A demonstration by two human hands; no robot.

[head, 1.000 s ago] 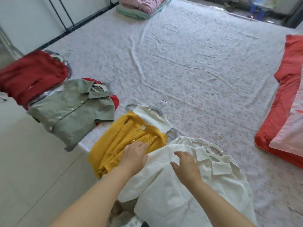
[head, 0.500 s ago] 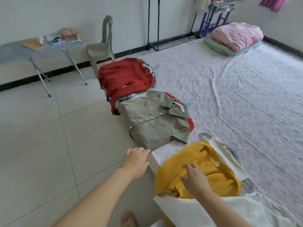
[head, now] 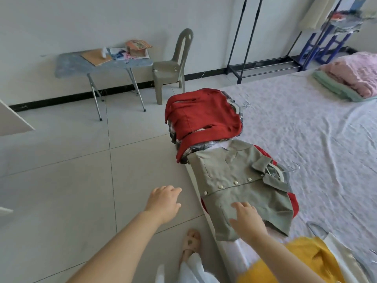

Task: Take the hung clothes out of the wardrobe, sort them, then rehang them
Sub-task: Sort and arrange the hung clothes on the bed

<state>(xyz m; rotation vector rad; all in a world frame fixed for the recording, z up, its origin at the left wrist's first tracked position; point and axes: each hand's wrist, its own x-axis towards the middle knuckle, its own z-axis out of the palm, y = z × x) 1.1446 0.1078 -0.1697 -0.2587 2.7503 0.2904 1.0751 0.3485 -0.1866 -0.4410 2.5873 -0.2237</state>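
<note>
**Sorting piles at the bed's edge**

Nearest, the yellow cardigan [head: 295, 260] lies on the bed [head: 316, 139]. The right hand [head: 247, 220], fingers spread, sits over the green shirt [head: 234, 180]. The left hand [head: 163, 203] hangs open above the floor, holding nothing. Best to lift the shirt by its hanger [head: 279, 174], not the cloth. Beyond it sits the red pile [head: 202, 117].

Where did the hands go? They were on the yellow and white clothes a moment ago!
Both hands moved left along the bed, off those clothes. The right hand now spreads over the lower part of the grey-green buttoned shirt; the left hand hovers open above the tiled floor. Nothing was picked up. The folded red garment, that shirt and the yellow knitted cardigan lie where they were.
</note>
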